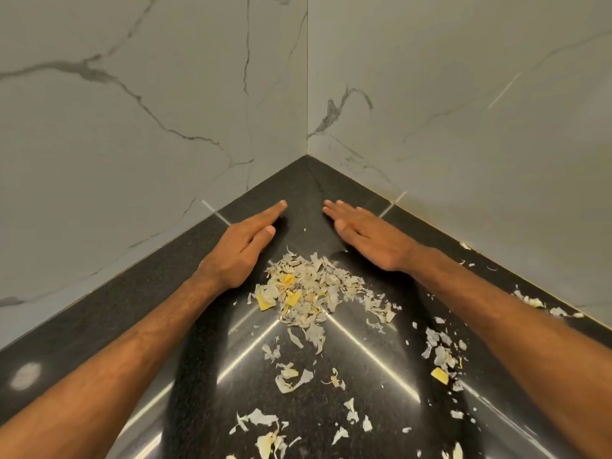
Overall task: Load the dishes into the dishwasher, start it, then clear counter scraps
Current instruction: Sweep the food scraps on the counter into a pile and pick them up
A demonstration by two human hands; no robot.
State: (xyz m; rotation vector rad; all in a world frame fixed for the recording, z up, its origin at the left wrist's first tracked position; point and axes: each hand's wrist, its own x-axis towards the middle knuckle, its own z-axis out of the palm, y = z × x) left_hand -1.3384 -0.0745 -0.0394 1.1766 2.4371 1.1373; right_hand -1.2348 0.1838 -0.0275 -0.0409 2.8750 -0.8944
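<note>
A heap of pale peel scraps [306, 288] with a few yellow bits lies on the black speckled counter [109, 313], in the corner where two walls meet. My left hand [240, 245] lies flat on the counter just left of the heap, fingers straight and pointing into the corner. My right hand [362, 233] lies flat on the other side, fingers straight too. Both hands flank the far end of the heap and hold nothing. More loose scraps [291, 376] trail toward me across the counter.
Grey marble-veined wall tiles [165, 111] rise on both sides of the corner. Scattered scraps [442, 356] lie under and beside my right forearm, and some [533, 301] sit along the right wall's base. A yellow piece [439, 375] lies at the right.
</note>
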